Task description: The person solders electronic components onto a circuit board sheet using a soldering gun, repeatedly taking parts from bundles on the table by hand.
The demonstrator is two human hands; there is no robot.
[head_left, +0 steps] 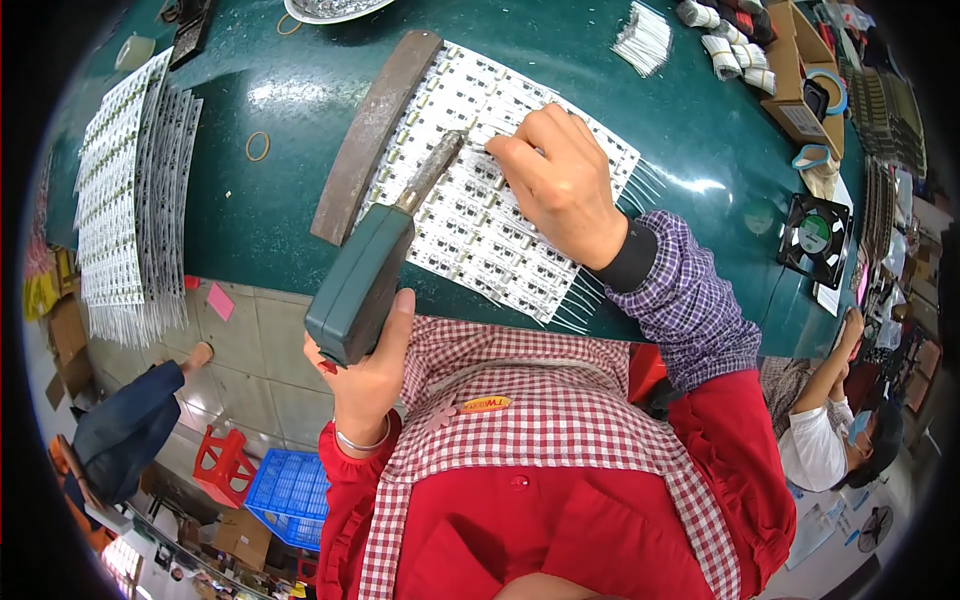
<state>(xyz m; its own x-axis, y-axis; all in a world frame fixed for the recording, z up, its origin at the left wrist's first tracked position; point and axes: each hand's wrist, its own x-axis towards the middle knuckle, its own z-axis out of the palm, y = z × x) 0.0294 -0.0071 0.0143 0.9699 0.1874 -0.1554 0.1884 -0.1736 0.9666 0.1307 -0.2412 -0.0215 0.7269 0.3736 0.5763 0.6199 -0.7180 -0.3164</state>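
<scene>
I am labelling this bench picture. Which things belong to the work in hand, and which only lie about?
In use:
left hand gripping green-handled soldering iron
right hand, fingers pressing white circuit-board panel
long rusty metal bar on panel edge

Lying about:
stacked white panels
rubber band
small black fan
cardboard box

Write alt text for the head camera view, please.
A person's left hand grips a green-handled soldering iron over a white panel of circuit boards on a green table, while the right hand pinches a thin wire on the panel. A metal bar lies along the panel's left edge.
</scene>
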